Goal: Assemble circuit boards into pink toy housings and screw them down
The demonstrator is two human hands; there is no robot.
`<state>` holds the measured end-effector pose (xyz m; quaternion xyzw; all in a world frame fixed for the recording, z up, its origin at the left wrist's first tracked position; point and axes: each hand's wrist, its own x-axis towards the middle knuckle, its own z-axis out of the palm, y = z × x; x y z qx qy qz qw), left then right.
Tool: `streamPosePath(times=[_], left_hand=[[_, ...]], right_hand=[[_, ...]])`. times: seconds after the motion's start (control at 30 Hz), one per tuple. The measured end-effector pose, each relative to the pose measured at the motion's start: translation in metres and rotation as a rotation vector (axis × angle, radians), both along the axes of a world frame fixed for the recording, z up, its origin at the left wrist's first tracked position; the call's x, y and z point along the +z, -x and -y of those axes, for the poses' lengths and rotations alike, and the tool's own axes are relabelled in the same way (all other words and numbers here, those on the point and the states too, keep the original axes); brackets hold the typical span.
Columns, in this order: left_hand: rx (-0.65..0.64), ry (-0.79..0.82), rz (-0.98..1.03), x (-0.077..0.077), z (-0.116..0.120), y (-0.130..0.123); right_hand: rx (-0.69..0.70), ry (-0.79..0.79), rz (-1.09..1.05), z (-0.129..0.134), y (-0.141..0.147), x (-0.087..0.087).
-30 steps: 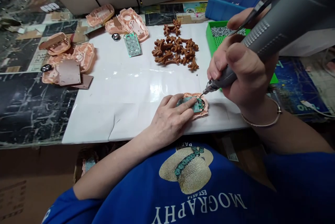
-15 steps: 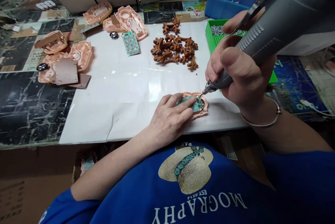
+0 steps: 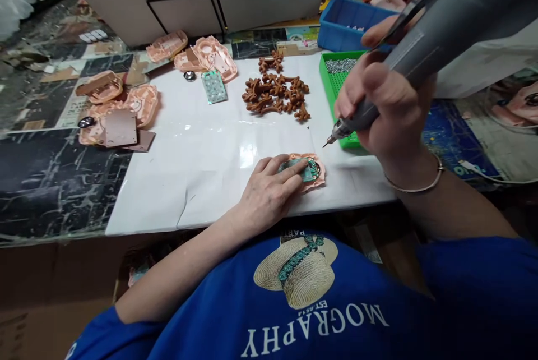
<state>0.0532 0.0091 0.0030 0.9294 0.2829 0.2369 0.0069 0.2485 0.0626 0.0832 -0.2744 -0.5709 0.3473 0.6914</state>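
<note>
The right hand grips one screwdriver; the left hand's narrowly spaced fingers press one circuit board.

Cool light is glaring off the white sheet mid-frame, while the lower corners are staying dim.

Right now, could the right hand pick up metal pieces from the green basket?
Probably not: the right hand is wrapped around the driver. The basket with the metal pieces lies close, so the grip seems the obstacle.
</note>
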Motion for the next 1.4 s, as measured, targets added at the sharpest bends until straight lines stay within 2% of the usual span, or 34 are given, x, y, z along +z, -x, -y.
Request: streamPosePath(times=[0.1, 0.17, 0.27, 0.4, 0.53, 0.8, 1.13, 1.23, 1.33, 1.4], left_hand=[[-0.011, 0.007, 0.008, -0.001, 0.001, 0.002], [0.003, 0.012, 0.033, -0.003, 0.001, 0.005], [0.017, 0.086, 0.100, -0.005, 0.000, 0.010], [-0.026, 0.158, 0.180, -0.007, -0.002, 0.013], [-0.011, 0.163, 0.189, -0.007, -0.002, 0.012], [0.006, 0.172, 0.181, -0.007, 0.000, 0.013], [0.011, 0.193, 0.184, -0.007, 0.000, 0.012], [0.017, 0.201, 0.184, -0.008, 0.000, 0.012], [0.014, 0.207, 0.187, -0.009, 0.000, 0.012], [0.015, 0.211, 0.190, -0.009, 0.000, 0.012]], right_hand=[[-0.176, -0.095, 0.042, -0.014, -0.027, 0.009], [-0.293, -0.143, 0.060, -0.030, -0.051, 0.007], [-0.453, -0.100, 0.124, -0.057, -0.088, -0.006], [-0.509, -0.083, 0.114, -0.082, -0.118, -0.029], [-0.533, -0.100, 0.092, -0.090, -0.124, -0.042], [-0.587, -0.118, 0.059, -0.094, -0.123, -0.049], [-0.601, 0.063, 0.177, -0.064, -0.111, -0.030], [-0.581, 0.053, 0.149, -0.079, -0.121, -0.041], [-0.623, -0.018, 0.054, -0.105, -0.133, -0.056], [-0.644, -0.064, 0.026, -0.114, -0.136, -0.060]])
